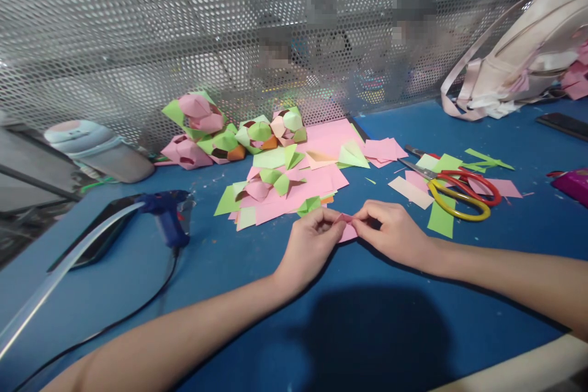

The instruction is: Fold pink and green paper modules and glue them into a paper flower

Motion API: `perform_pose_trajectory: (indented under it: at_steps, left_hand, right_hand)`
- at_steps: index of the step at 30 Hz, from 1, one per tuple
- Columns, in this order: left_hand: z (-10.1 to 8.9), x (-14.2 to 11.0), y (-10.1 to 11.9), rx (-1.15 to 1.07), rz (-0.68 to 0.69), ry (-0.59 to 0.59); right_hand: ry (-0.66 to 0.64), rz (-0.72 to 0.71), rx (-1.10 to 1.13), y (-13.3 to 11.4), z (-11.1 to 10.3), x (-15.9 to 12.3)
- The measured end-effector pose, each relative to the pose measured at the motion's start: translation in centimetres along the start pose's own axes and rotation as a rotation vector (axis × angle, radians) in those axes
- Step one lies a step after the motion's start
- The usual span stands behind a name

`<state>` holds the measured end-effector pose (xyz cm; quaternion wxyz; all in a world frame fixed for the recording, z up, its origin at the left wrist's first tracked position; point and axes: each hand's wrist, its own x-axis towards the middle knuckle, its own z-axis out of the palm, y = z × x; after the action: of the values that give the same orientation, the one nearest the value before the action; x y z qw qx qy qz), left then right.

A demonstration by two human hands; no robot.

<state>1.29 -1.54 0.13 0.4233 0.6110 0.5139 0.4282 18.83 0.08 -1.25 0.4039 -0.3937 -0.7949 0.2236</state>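
Observation:
A small piece of pink paper [348,233] is held between my two hands, just above the blue table [257,337]. My left hand [312,245] pinches its left side between thumb and fingers. On the other side my right hand [390,229] grips the paper the same way, and the fingertips nearly meet. The paper's upper edge looks folded; the fingers hide part of it. Right behind the hands lies a pile of pink paper sheets [316,187], with a small green folded piece [309,205] at its near edge.
Folded pink and green paper balls [197,116] stand along the perforated metal screen [138,43]. A blue glue gun [168,217] with its cord lies left. Scissors with yellow handles [459,205] and red-handled scissors [487,190] rest among scraps. A bottle [105,150] and backpack [519,52] stand behind.

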Motion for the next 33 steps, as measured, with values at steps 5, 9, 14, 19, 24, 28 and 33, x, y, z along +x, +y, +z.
perform_pose_trajectory:
  at_steps: [5,9,14,19,24,28,33]
  left_hand:
    - [0.0,0.1,-0.5,-0.008,-0.031,-0.015]
    - [0.0,0.1,-0.6,0.003,-0.020,-0.048]
    - [0.1,-0.1,-0.3,0.058,0.043,-0.107]
    - [0.1,-0.3,0.3,0.088,0.039,-0.109]
    - [-0.1,-0.3,0.7,0.077,0.052,-0.147]
    - [-0.2,-0.4,0.7,0.090,0.084,-0.142]
    - [-0.2,-0.4,0.5,0.095,0.086,-0.138]
  right_hand:
    - [-0.024,-0.012,0.005,-0.4,-0.1,0.1]
    - [-0.020,-0.038,0.076,-0.8,-0.4,0.2]
    - [-0.020,-0.057,0.105,-0.7,-0.5,0.1]
    - [0.003,-0.067,0.083,-0.6,-0.5,0.0]
    - [0.006,-0.055,0.091,-0.8,-0.6,0.1]
    - [0.001,-0.034,0.099,-0.8,-0.6,0.1]
    - [-0.007,-0.055,0.113,-0.7,-0.5,0.0]
